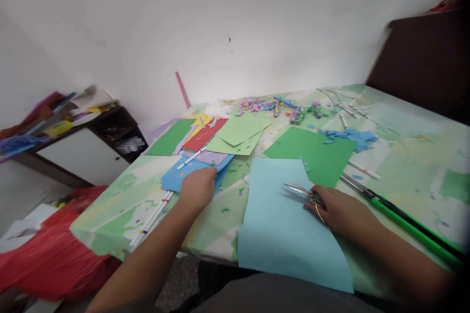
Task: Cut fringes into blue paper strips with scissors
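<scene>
My right hand [332, 205] is wrapped round the gold-coloured handles of a pair of scissors [299, 190]. The blades lie nearly together and point left above a large light blue sheet of paper [282, 234], which hangs over the table's front edge. Over a stack of darker blue sheets [172, 176], my left hand [200, 187] is closed, its fingertips at the stack's right edge, where a sheet looks slightly lifted. White paper sticks [156, 217] with coloured bands lie beside my left forearm.
A green cutter knife [404, 220] lies right of my right hand. Green sheets [312, 151], light green sheets [242, 129], a red sheet [205, 134], blue scraps [354, 138] and curled paper pieces [299, 113] cover the table's back. A cabinet [81, 156] and red plastic bag [69, 254] stand left.
</scene>
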Motion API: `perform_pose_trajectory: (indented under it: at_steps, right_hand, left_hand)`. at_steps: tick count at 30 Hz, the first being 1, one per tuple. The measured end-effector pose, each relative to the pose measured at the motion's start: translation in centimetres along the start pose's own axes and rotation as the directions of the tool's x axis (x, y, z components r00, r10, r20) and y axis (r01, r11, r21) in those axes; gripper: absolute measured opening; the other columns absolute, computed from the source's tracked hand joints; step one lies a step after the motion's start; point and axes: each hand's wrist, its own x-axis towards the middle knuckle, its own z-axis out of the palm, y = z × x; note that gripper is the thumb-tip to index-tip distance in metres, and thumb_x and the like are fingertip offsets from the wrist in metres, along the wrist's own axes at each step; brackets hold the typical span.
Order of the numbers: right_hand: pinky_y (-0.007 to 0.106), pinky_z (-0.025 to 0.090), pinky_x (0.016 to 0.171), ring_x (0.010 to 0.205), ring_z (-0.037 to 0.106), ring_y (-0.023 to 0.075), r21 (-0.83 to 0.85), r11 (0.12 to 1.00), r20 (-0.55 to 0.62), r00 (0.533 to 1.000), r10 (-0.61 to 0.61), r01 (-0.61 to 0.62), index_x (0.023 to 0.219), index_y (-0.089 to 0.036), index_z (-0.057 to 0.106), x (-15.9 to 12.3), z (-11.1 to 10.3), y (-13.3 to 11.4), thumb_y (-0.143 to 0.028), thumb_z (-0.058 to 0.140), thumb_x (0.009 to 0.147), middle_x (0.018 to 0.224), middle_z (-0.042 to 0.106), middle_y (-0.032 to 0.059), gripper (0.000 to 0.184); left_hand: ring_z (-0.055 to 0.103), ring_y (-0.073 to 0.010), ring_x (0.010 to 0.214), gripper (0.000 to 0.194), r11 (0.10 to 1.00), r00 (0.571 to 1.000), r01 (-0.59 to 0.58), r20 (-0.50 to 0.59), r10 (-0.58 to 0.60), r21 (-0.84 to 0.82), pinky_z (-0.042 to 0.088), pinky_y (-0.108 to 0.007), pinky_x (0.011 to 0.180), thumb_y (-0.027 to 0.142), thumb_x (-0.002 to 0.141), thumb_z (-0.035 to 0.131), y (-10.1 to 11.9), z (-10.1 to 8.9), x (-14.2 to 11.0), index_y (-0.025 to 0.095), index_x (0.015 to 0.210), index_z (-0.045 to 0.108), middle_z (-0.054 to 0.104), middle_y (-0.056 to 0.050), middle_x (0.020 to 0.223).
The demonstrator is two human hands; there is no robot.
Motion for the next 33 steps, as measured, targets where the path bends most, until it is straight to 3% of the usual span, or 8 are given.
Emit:
perform_pose_trajectory:
  at_steps: [4,13,19,25,27,29,32,33]
  right_hand:
    - [0.027,0.029,0.051,0.069,0.055,0.0211,-0.001,1.000,-0.013,1.000,0.001,-0.001,0.083,-0.021,0.052,0.0,0.1,0.0,-0.046,0.043,0.078,0.082,0.062,0.0072,0.027]
    - [0.027,0.031,0.050,0.064,0.055,0.0199,0.013,0.998,-0.021,0.998,-0.059,0.059,0.082,-0.022,0.051,0.2,0.8,0.9,-0.048,0.042,0.077,0.077,0.061,0.0058,0.028]
    - [0.027,0.031,0.049,0.059,0.055,0.0184,0.027,0.998,-0.014,0.998,-0.054,0.054,0.082,-0.023,0.052,-0.2,0.8,1.2,-0.045,0.044,0.077,0.069,0.060,0.0037,0.024]
    - [0.027,0.032,0.050,0.058,0.055,0.0181,0.049,0.997,-0.018,0.998,-0.056,0.057,0.081,-0.024,0.052,-0.3,0.7,1.1,-0.044,0.044,0.077,0.067,0.060,0.0029,0.023]
    - [0.027,0.032,0.050,0.059,0.055,0.0179,0.067,0.996,-0.037,0.998,-0.058,0.060,0.083,-0.024,0.053,-0.2,0.7,1.2,-0.043,0.043,0.078,0.068,0.060,0.0030,0.022]
    - [0.027,0.034,0.051,0.060,0.055,0.0185,0.089,0.995,-0.062,0.997,-0.046,0.051,0.086,-0.023,0.053,-0.2,0.7,1.3,-0.043,0.044,0.077,0.069,0.060,0.0033,0.024]
    - [0.027,0.035,0.051,0.062,0.056,0.0192,0.105,0.994,-0.068,0.997,-0.028,0.035,0.087,-0.023,0.054,0.0,0.7,1.6,-0.045,0.044,0.076,0.070,0.061,0.0041,0.027]
    - [0.027,0.035,0.051,0.062,0.056,0.0192,0.105,0.994,-0.063,0.998,-0.024,0.031,0.086,-0.023,0.055,0.0,0.6,1.6,-0.045,0.043,0.077,0.071,0.062,0.0043,0.027]
  left_hand:
    - [0.058,-0.0232,0.078,0.027,0.998,0.998,-0.059,-0.035,0.060,0.035,0.041,-0.033,0.066,0.017,0.081,0.032,2.3,0.4,-1.5,0.015,0.089,0.058,0.063,-0.011,0.079]
    - [0.055,-0.0239,0.083,0.035,0.981,0.980,-0.194,-0.048,0.194,0.003,0.041,-0.036,0.070,0.017,0.082,0.035,5.7,1.1,-3.9,0.017,0.115,0.047,0.060,-0.010,0.089]
    - [0.057,-0.0225,0.080,0.043,0.995,0.996,0.046,-0.069,-0.052,-0.086,0.042,-0.033,0.067,0.013,0.080,0.034,3.5,2.5,-5.3,0.015,0.123,0.041,0.063,-0.009,0.089]
    - [0.054,-0.0213,0.095,0.032,0.945,0.927,0.240,-0.235,-0.291,-0.221,0.039,-0.032,0.084,0.026,0.083,0.034,0.4,2.7,-6.8,0.019,0.098,0.061,0.063,-0.007,0.100]
    - [0.054,-0.0213,0.096,0.032,0.907,0.839,0.287,-0.377,-0.393,-0.308,0.038,-0.033,0.086,0.029,0.083,0.034,-0.6,1.1,-6.9,0.019,0.098,0.061,0.063,-0.006,0.100]
    - [0.054,-0.0206,0.096,0.034,0.857,0.680,0.305,-0.535,-0.502,-0.416,0.038,-0.033,0.086,0.035,0.084,0.034,-1.9,-1.1,-6.4,0.018,0.098,0.060,0.063,-0.006,0.099]
    - [0.052,-0.0190,0.096,0.031,0.776,0.376,0.169,-0.688,-0.621,-0.608,0.036,-0.033,0.088,0.036,0.081,0.042,-4.4,-4.6,-4.7,0.017,0.099,0.059,0.061,-0.005,0.098]
    - [0.051,-0.0175,0.094,0.028,0.700,0.225,0.074,-0.672,-0.705,-0.710,0.035,-0.032,0.088,0.034,0.079,0.046,-5.3,-5.3,-3.8,0.017,0.096,0.059,0.060,-0.003,0.096]
